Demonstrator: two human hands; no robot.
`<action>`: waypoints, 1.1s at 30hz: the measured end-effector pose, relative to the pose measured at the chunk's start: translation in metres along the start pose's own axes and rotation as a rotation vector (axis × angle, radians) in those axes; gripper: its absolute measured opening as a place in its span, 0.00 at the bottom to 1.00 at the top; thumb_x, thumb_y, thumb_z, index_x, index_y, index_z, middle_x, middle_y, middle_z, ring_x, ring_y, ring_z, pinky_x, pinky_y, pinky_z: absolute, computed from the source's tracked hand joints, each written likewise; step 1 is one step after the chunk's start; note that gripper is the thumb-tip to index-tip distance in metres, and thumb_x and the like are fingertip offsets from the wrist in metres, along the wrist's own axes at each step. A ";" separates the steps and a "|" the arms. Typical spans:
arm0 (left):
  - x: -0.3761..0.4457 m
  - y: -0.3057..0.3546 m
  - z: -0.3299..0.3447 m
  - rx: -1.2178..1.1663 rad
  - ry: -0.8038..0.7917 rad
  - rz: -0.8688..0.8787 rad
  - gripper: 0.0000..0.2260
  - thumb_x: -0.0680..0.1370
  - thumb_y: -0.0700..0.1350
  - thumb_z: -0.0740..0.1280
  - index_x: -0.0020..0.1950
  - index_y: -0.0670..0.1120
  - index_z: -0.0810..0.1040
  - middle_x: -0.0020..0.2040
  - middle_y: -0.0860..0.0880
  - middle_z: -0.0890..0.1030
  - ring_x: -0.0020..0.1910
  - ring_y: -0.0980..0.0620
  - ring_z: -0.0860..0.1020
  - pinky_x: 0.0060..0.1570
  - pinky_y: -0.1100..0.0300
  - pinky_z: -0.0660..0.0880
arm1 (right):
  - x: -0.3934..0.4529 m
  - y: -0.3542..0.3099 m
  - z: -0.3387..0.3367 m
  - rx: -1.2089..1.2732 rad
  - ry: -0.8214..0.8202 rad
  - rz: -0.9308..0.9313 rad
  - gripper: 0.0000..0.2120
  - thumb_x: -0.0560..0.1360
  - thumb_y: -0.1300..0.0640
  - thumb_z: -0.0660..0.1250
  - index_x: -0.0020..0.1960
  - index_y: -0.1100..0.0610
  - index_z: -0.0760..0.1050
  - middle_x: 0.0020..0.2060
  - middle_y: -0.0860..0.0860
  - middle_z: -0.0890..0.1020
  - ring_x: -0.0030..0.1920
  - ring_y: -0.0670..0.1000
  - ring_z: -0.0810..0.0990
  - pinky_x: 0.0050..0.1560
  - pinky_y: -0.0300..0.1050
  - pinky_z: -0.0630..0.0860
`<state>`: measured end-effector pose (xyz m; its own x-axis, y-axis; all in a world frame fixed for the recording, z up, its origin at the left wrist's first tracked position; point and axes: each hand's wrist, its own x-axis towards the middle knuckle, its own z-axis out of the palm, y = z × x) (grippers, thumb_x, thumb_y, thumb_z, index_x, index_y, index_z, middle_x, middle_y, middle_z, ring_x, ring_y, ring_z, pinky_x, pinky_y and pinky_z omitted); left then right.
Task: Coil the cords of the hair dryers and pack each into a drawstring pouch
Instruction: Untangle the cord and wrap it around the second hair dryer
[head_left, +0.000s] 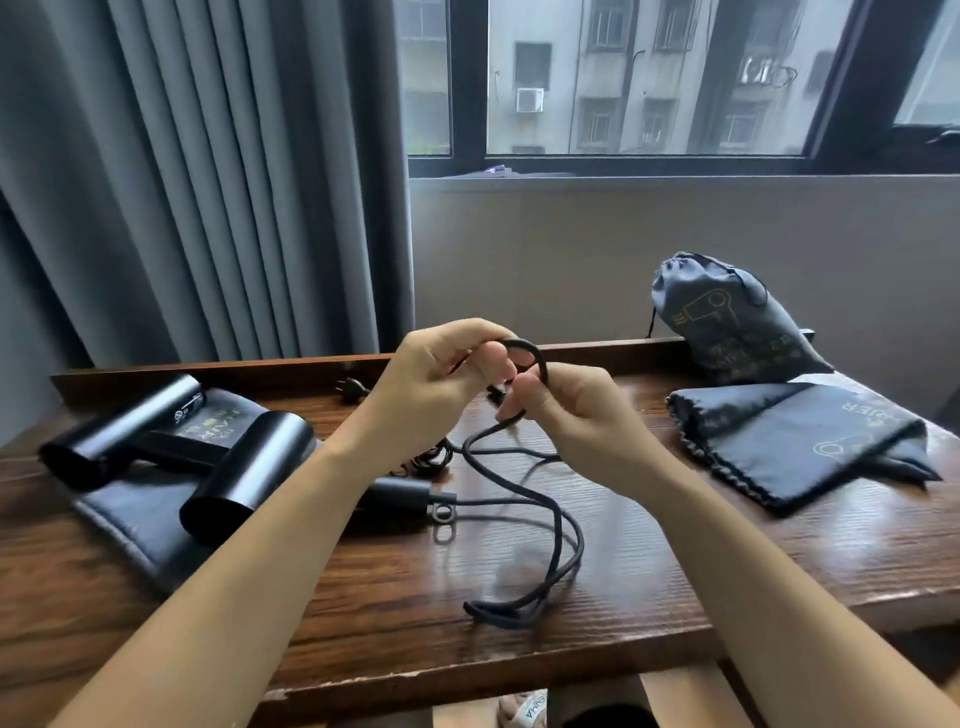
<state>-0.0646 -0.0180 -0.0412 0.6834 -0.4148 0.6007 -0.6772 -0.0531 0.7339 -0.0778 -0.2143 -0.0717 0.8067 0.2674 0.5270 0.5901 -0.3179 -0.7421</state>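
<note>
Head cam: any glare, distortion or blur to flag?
Head view: daylight from the window puts glare on the glossy wooden table; wide-angle bends the curtain at the left edge; hands, the left hand and right hand, sharp on the black cord; buildings outside hazy.

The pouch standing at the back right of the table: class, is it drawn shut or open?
Drawn shut. The standing pouch has its top gathered tight, and it bulges as if filled; its contents cannot be seen.
</note>
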 end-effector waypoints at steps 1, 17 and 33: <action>0.001 0.001 0.002 0.093 -0.009 0.027 0.08 0.84 0.45 0.65 0.58 0.48 0.83 0.49 0.53 0.85 0.48 0.56 0.81 0.51 0.63 0.76 | -0.003 0.001 -0.002 0.084 0.042 0.018 0.17 0.86 0.55 0.60 0.47 0.65 0.80 0.42 0.60 0.85 0.44 0.58 0.85 0.48 0.56 0.82; -0.060 -0.067 0.012 1.189 -0.437 -0.126 0.20 0.77 0.62 0.55 0.50 0.53 0.82 0.49 0.55 0.82 0.54 0.49 0.77 0.53 0.49 0.75 | -0.018 0.016 -0.069 0.531 0.100 0.666 0.29 0.87 0.42 0.48 0.60 0.64 0.77 0.28 0.57 0.77 0.17 0.48 0.64 0.18 0.36 0.61; 0.000 0.003 -0.071 0.802 0.368 0.009 0.07 0.80 0.39 0.69 0.46 0.50 0.74 0.31 0.48 0.79 0.29 0.45 0.77 0.32 0.49 0.76 | -0.038 0.069 -0.092 0.281 0.190 0.988 0.15 0.79 0.77 0.52 0.56 0.69 0.76 0.38 0.60 0.75 0.30 0.52 0.75 0.25 0.41 0.74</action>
<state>-0.0472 0.0465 -0.0164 0.6281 -0.1072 0.7707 -0.5759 -0.7301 0.3678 -0.0647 -0.3306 -0.1049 0.9322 -0.1517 -0.3288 -0.3440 -0.0881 -0.9348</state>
